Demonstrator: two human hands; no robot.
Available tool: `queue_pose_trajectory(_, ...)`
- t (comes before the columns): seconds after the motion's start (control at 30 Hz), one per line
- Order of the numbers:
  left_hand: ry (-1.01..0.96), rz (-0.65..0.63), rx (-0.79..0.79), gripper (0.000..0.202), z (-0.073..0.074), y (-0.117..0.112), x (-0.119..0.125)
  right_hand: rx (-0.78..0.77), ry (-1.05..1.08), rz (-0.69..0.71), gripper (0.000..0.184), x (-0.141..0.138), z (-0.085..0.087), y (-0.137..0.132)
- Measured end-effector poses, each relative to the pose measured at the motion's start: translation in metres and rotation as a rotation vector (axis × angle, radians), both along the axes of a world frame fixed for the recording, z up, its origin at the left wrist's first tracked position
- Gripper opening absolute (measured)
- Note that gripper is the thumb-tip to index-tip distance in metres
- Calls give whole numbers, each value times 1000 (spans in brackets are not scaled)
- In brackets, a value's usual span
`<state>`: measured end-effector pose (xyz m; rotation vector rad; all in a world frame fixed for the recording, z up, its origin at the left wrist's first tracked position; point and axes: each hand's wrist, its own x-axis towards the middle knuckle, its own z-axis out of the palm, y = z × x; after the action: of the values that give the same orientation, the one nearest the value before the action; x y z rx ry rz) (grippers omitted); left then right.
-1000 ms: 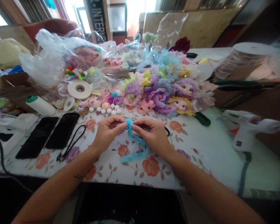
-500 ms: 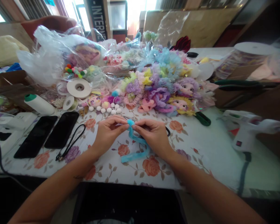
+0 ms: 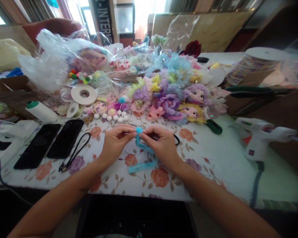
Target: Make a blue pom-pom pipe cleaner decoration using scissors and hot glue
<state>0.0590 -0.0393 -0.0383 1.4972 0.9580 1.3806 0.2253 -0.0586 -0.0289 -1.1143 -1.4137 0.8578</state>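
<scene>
Sky-blue ribbon (image 3: 142,166) stretches over the counter (image 3: 228,148), its bunched end pinched by both the left hand (image 3: 117,140) and right hand (image 3: 163,143), apparently so the folds hold together; its tail lies slack on the floral cloth (image 3: 109,180).

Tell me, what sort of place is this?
Probably a craft workspace: a glue gun is at the right, a white spool at the left, and the left hand and right hand pinch a blue strip.
</scene>
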Motion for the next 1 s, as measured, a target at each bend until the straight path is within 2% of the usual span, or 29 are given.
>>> queue_pose_trajectory(0.1,-43,-52,-33,14,0,1,2,21,-39,-53,14,0,2,0)
queue_pose_trajectory(0.23,-161,-136,-76,26,-2,2,3,42,-73,-55,16,0,2,0)
queue_pose_trajectory(0.43,-148,-169,-117,17,0,3,-1,88,-149,-43,12,2,5,-1)
queue_pose_trajectory(0.67,-173,-165,-193,13,3,3,-3,58,-100,-86,9,8,15,1)
queue_pose_trajectory(0.73,-206,-159,-226,13,5,3,-4,27,-55,-48,19,10,16,2)
queue_pose_trajectory(0.83,-261,-181,-266,16,7,3,-3,-74,27,83,31,11,15,3)
queue_pose_trajectory(0.9,-271,-205,-265,18,8,2,-3,-127,55,156,32,10,14,3)
queue_pose_trajectory(1.0,-241,-212,-209,17,6,3,-2,-138,82,161,25,7,12,2)
